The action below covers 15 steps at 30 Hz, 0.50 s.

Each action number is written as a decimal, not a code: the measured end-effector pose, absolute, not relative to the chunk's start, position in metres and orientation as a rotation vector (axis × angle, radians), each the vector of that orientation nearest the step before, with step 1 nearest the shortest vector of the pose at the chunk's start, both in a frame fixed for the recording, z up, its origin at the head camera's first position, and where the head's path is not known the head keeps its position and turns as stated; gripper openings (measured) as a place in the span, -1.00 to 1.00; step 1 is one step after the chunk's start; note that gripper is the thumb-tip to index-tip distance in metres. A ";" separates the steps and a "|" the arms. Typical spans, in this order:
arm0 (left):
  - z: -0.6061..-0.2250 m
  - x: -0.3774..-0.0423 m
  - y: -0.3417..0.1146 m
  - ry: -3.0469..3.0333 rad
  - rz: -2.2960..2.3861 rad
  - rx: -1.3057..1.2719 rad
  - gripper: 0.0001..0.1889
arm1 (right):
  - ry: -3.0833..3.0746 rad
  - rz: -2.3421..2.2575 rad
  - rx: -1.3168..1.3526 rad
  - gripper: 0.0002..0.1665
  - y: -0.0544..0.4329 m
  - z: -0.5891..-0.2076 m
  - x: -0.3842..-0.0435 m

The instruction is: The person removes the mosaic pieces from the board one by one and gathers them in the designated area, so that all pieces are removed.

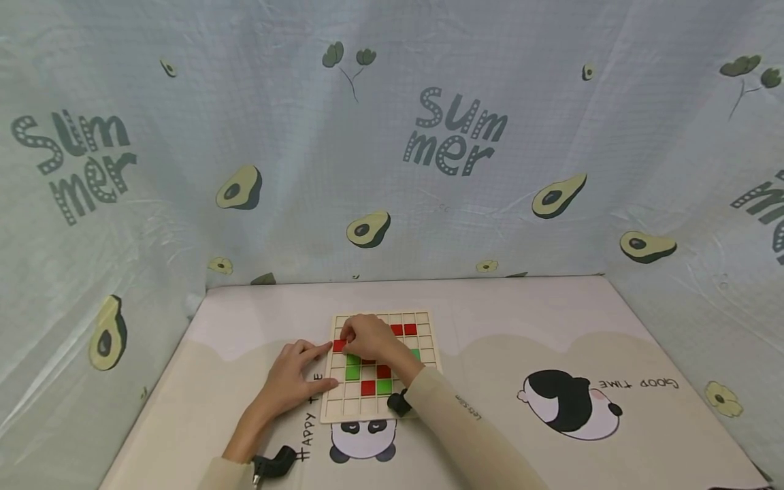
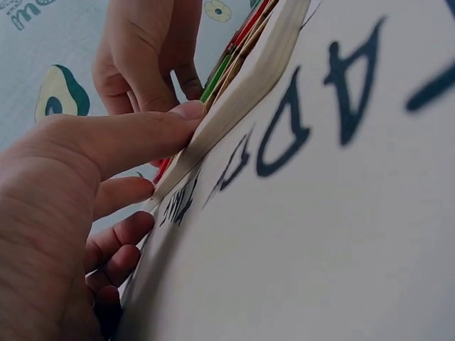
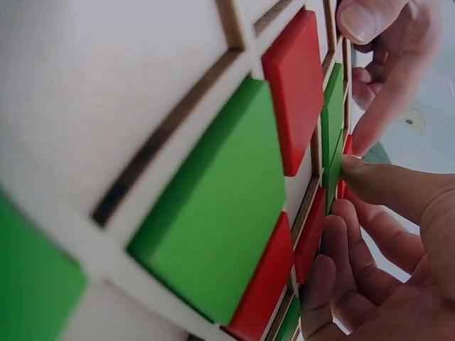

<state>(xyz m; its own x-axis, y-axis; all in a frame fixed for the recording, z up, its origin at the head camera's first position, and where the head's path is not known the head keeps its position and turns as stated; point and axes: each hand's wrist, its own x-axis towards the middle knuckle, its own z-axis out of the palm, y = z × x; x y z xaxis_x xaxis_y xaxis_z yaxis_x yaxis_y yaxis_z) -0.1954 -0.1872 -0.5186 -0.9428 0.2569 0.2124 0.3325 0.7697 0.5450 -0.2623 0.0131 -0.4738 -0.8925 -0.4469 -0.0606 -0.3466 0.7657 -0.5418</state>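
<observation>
In the head view, a wooden grid board (image 1: 352, 407) is lying at the lower centre of the frame on a pale surface (image 1: 478, 327), carrying red and green square tiles. The left hand (image 1: 294, 378) is resting on the board's left side, fingers relaxed, its index fingertip reaching just beside a red tile (image 1: 339, 346) and its thumb touching the edge lower down. The right hand (image 1: 375, 339) is bending over the board's upper left part, covering some cells.

In the left wrist view, the board is slanting from upper centre towards lower left; the left thumb is lying against its edge near the centre, and the right hand is showing at upper left.

In the right wrist view, the board is filling the left and centre. At right, the right thumb is touching a green tile (image 3: 333, 170) while the fingers are curving below; whether they are pinching anything, I cannot tell. The left thumb is meeting the board at upper right.
</observation>
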 end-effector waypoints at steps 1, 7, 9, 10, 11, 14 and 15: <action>-0.519 -0.195 -0.187 -2.834 -0.907 -0.477 -0.16 | 2.773 -0.800 -0.623 -0.87 0.013 -0.474 -0.263; -0.516 -0.194 -0.187 -2.828 -0.910 -0.495 -0.16 | 2.754 -0.854 -0.609 -0.87 0.012 -0.473 -0.264; -0.515 -0.193 -0.188 -2.827 -0.910 -0.508 -0.17 | 2.748 -0.871 -0.611 -0.86 0.012 -0.473 -0.264; -0.515 -0.193 -0.188 -2.827 -0.908 -0.514 -0.17 | 2.745 -0.879 -0.610 -0.86 0.012 -0.474 -0.265; -0.514 -0.192 -0.188 -2.826 -0.907 -0.520 -0.17 | 2.743 -0.886 -0.611 -0.86 0.012 -0.474 -0.265; -0.513 -0.191 -0.187 -2.828 -0.896 -0.526 -0.20 | 2.730 -0.927 -0.604 -0.87 0.013 -0.475 -0.266; -0.512 -0.190 -0.187 -2.828 -0.891 -0.524 -0.21 | 2.723 -0.945 -0.597 -0.87 0.013 -0.476 -0.266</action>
